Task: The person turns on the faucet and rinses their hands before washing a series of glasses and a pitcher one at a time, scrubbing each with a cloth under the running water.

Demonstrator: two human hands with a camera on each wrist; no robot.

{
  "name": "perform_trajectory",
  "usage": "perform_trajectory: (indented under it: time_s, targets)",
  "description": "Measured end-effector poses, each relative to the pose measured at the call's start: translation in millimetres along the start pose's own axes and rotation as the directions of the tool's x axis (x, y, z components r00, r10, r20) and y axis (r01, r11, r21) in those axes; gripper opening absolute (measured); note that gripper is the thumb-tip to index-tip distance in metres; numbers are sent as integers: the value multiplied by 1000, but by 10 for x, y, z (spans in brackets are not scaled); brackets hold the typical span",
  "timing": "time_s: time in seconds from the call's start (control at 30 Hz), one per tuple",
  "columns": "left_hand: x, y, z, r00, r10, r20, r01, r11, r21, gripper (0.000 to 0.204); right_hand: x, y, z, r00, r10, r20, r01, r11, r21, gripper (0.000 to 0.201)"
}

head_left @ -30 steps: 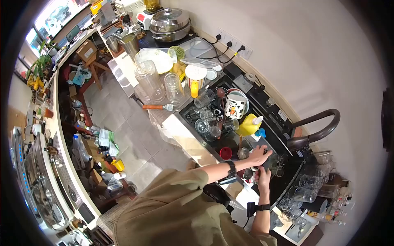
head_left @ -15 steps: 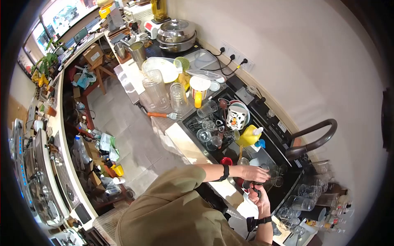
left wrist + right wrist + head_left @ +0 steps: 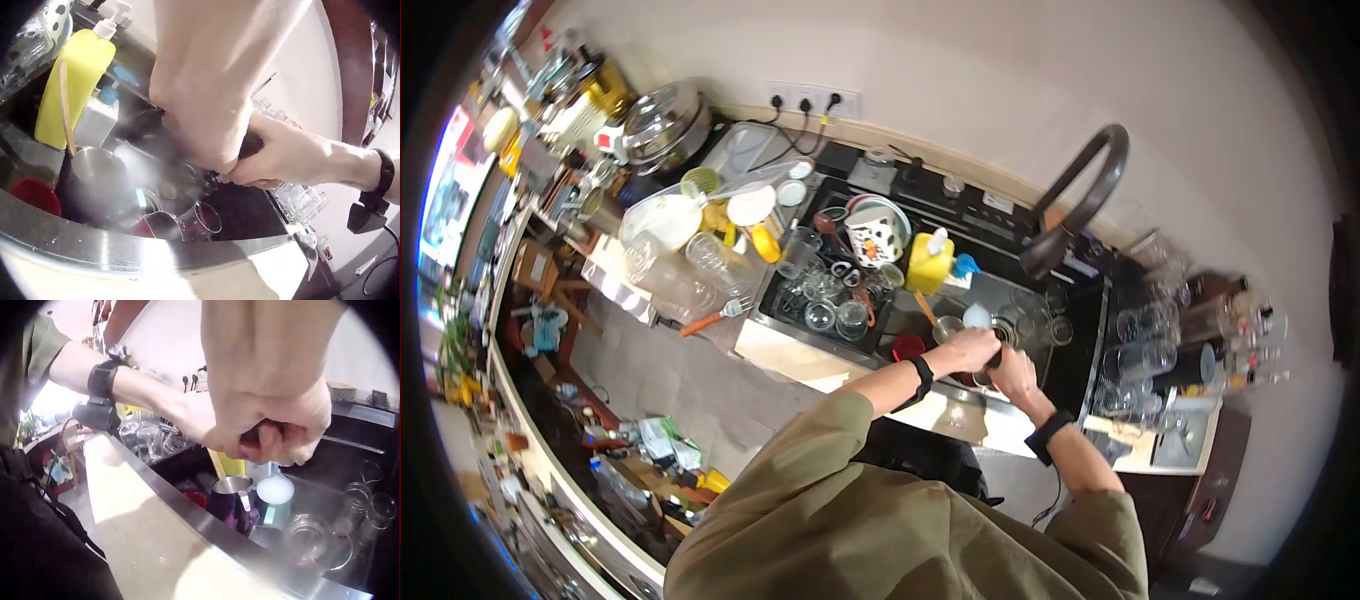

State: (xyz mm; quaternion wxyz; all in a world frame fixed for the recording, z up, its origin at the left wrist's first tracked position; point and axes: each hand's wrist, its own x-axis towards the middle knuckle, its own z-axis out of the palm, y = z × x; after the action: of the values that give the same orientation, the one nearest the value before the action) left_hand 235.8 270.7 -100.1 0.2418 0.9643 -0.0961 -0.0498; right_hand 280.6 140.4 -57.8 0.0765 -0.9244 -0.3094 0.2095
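Note:
Both hands meet over the front of the sink. My left hand and right hand grip a small dark thing between them; its kind I cannot tell, since the fingers cover most of it. In the right wrist view, the curled fingers of the right hand press against the left hand. Below them stand a metal pitcher with a purple outside and a pale cup. Clear glasses sit close by in the sink. A red cup is left of the hands.
Behind the hands stands a yellow pump bottle. The dark faucet arches over the sink's back right. Several glasses crowd the sink's left side near a cow-spotted mug. More glasses stand on the right. A fork lies at the counter's left edge.
The left hand, spread over the sink a second ago, has drawn in and curled against the right hand round the dark thing. The head view has turned, shifting the counter leftward.

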Motion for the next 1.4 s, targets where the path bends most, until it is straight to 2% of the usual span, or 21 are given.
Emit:
perform_trajectory:
  time_s: [0.1, 0.17, 0.23, 0.3, 0.37, 0.43, 0.57, 0.7, 0.77, 0.83, 0.9, 0.97, 1.03, 1.13, 1.23, 1.27, 1.3, 1.33, 1.37, 1.4]
  targets:
    - [15, 28, -4, 987, -158, 9, 158, 983, -98, 23, 116, 140, 102, 992, -124, -9, 121, 981, -152, 50]
    - [43, -22, 66, 980, -198, 1, 195, 965, -174, 23, 168, 198, 155, 981, -192, -40, 180, 962, -205, 52]
    - [54, -14, 41, 969, -249, -8, 243, 953, -182, 20, 149, 162, 68, 948, -308, -77, 282, 929, -240, 24]
    - [69, -31, 15, 966, -258, -16, 249, 946, -205, 19, 217, 230, 115, 919, -374, -127, 332, 906, -263, 23]
    - [99, -54, 30, 964, -266, -6, 259, 945, -201, 20, 311, 307, 184, 928, -358, -104, 321, 909, -266, 48]
    - [103, -52, 5, 958, -288, 8, 285, 941, -183, 22, 313, 307, 168, 924, -366, -109, 328, 907, -263, 47]
    - [75, -80, -22, 969, -247, -26, 240, 957, -163, 18, 333, 315, 173, 901, -395, -177, 353, 907, -230, 45]
    - [-182, -68, -260, 973, -194, -124, 165, 963, -211, 24, 97, -111, -137, 968, -196, -156, 198, 980, -1, 39]
    - [-437, -104, -360, 970, -141, -196, 91, 966, -243, 26, -5, -291, -158, 968, -198, -153, 215, 970, 109, 37]
    - [-831, -61, -600, 963, -153, -222, 93, 962, -256, 31, -52, -423, -127, 923, -367, -115, 385, 884, 265, 46]
    - [-1231, -155, -703, 952, -182, -246, 130, 968, -213, 34, -130, -680, -66, 918, -396, -16, 354, 802, 481, 54]
    - [-1667, -241, -810, 929, -191, -318, 124, 968, -219, 35, -169, -963, 143, 830, -552, -80, 495, 663, 561, 59]
    - [-2110, -373, -909, 918, -343, -198, 291, 923, -252, 46, -230, -1322, 324, 768, -639, -37, 522, 592, 614, 64]
    - [-2729, -664, -851, 831, -488, -267, 468, 873, -139, 49, -302, -1695, 446, 677, -732, -81, 693, 595, 407, 56]
    - [-3167, -957, -744, 764, -567, -308, 591, 807, -19, 52, -149, -1614, 516, 648, -760, -55, 745, 616, 257, 53]
    - [-3269, -1041, -678, 740, -592, -319, 625, 780, 3, 53, -99, -1499, 425, 682, -731, -3, 709, 661, 245, 48]
    - [-3302, -1042, -689, 727, -611, -313, 645, 764, 7, 55, -28, -1338, 388, 711, -702, -34, 693, 691, 205, 39]
    - [-3323, -1019, -711, 713, -630, -308, 665, 747, 11, 57, -23, -1220, 204, 790, -612, -40, 607, 770, 196, 31]
    - [-3332, -980, -733, 698, -649, -302, 684, 729, 13, 59, 38, -1050, 53, 821, -561, -104, 570, 799, 192, 27]
    - [-3323, -928, -768, 702, -639, -313, 679, 734, 23, 62, 179, -776, 41, 823, -541, -174, 561, 823, 96, 26]
